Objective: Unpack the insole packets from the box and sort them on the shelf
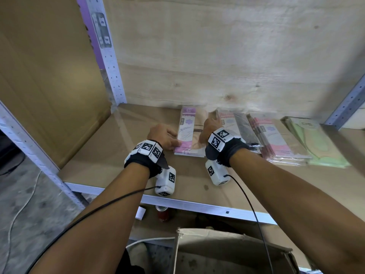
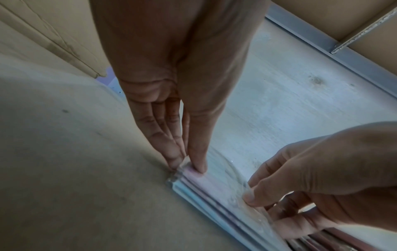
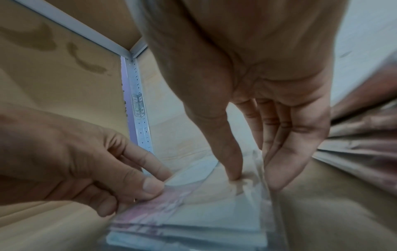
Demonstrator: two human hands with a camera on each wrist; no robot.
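A stack of purple insole packets (image 1: pixel 187 131) lies flat on the brown shelf board (image 1: pixel 110 155), left of the other stacks. My left hand (image 1: pixel 173 142) pinches its near left corner, thumb on top and fingers at the side, as the left wrist view shows on the purple stack (image 2: pixel 214 183). My right hand (image 1: pixel 203 135) holds the stack's right edge. In the right wrist view its thumb presses on top of the purple stack (image 3: pixel 204 212) and its fingers (image 3: pixel 279 169) run down the side. The stack rests on the board.
Right of the purple stack lie a pink-and-black stack (image 1: pixel 235 125), a pink stack (image 1: pixel 276 143) and a green stack (image 1: pixel 320 143). A plywood back wall (image 1: pixel 217 56) and a cardboard side panel (image 1: pixel 49 86) close the shelf. The open box (image 1: pixel 227 248) sits below, near a can (image 1: pixel 163 212).
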